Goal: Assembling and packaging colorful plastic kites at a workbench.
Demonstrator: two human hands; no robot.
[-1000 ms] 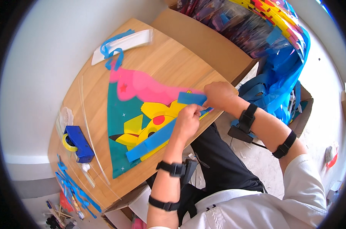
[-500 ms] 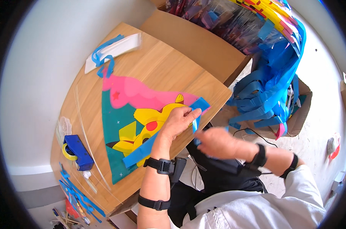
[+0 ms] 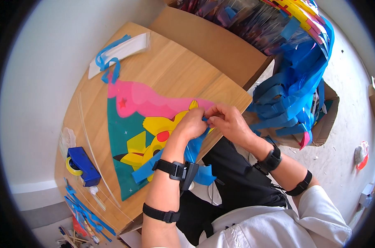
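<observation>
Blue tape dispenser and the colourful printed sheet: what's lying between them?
A few thin, pale strands lie on the wooden table between the blue tape dispenser and the printed sheet, as the head view shows.

The sheet (image 3: 154,122) lies on the table (image 3: 187,68), right of the tape dispenser (image 3: 85,166).

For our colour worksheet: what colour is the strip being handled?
The strip is blue; the head view shows it best.

no legible text, no readable labels or numbers
</observation>
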